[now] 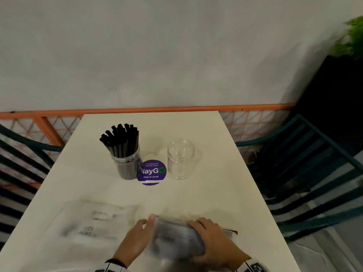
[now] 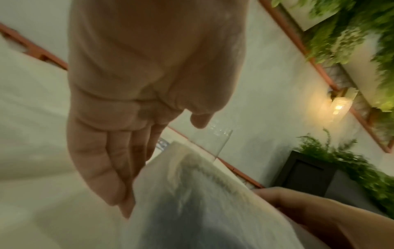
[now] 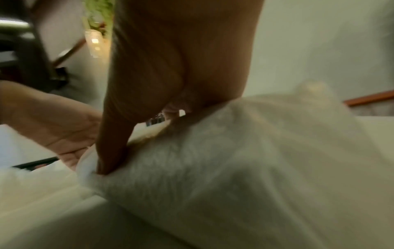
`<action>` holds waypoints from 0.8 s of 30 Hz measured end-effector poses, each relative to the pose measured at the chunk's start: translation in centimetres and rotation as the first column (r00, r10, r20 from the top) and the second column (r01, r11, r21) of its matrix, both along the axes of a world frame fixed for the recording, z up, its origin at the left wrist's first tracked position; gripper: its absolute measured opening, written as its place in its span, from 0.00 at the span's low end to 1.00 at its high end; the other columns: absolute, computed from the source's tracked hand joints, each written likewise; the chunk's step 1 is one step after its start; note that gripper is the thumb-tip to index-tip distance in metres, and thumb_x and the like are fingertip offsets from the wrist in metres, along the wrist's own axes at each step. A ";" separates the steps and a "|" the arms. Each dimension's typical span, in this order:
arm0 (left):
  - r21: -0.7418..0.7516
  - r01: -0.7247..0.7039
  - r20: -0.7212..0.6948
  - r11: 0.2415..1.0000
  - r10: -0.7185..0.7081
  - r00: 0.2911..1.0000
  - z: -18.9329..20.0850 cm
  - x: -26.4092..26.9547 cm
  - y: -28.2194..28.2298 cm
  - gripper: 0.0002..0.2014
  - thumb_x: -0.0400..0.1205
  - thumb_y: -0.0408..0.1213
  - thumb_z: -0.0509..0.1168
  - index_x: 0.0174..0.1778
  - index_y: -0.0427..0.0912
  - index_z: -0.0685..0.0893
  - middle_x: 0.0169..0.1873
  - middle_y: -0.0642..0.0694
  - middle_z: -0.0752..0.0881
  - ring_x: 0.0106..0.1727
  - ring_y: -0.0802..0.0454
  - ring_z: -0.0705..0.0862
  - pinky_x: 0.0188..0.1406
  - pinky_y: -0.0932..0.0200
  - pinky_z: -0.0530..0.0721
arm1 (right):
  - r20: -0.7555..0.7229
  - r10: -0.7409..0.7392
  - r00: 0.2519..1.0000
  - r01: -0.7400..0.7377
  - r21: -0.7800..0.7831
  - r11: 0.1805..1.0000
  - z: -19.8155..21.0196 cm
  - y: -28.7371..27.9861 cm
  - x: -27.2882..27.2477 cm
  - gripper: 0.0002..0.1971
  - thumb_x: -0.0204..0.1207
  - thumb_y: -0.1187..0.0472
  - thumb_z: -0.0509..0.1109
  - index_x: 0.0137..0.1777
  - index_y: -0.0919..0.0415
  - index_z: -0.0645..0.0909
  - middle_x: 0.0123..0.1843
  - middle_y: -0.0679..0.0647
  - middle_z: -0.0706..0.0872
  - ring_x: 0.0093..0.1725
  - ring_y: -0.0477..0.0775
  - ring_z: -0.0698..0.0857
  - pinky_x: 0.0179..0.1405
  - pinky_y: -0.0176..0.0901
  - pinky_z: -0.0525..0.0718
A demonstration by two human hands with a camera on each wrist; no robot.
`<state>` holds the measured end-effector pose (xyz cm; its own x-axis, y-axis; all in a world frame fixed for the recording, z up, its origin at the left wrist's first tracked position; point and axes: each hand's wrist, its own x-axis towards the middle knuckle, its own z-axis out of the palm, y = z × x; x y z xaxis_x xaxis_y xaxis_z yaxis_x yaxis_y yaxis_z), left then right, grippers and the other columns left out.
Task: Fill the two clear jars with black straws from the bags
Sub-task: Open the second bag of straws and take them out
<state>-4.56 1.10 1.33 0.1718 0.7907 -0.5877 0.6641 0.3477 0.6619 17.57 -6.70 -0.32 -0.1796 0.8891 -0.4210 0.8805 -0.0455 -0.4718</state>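
A clear jar (image 1: pixel 125 163) packed with black straws (image 1: pixel 119 138) stands upright at the table's middle left. To its right stands an empty clear jar (image 1: pixel 180 160), also seen in the left wrist view (image 2: pixel 213 139). Near the front edge, a blurred plastic bag of dark straws (image 1: pixel 174 238) lies under my right hand (image 1: pixel 208 232), whose fingers and thumb curl over it. In the right wrist view its thumb (image 3: pixel 115 143) digs into the bag (image 3: pixel 234 160). My left hand (image 1: pixel 143 228) lies beside the bag's left end, fingers (image 2: pixel 100 165) straight against the bag (image 2: pixel 192 193).
A flattened, empty-looking clear bag (image 1: pixel 90 222) lies on the cream table (image 1: pixel 206 193) at the front left. A round purple sticker (image 1: pixel 152 172) sits between the jars. Dark slatted chairs (image 1: pixel 304 173) flank the table; a wall with an orange rail (image 1: pixel 157 109) is behind.
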 end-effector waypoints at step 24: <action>0.360 -0.506 0.513 0.784 0.286 0.809 4.4 0.0 -1.3 0.03 0.75 0.30 0.70 0.37 0.40 0.87 0.35 0.47 0.90 0.38 0.51 0.84 0.35 0.77 0.79 | -0.219 0.014 0.976 0.085 0.438 0.895 6.5 5.2 3.1 0.09 0.77 0.50 0.66 0.51 0.49 0.85 0.48 0.44 0.88 0.45 0.39 0.81 0.49 0.33 0.79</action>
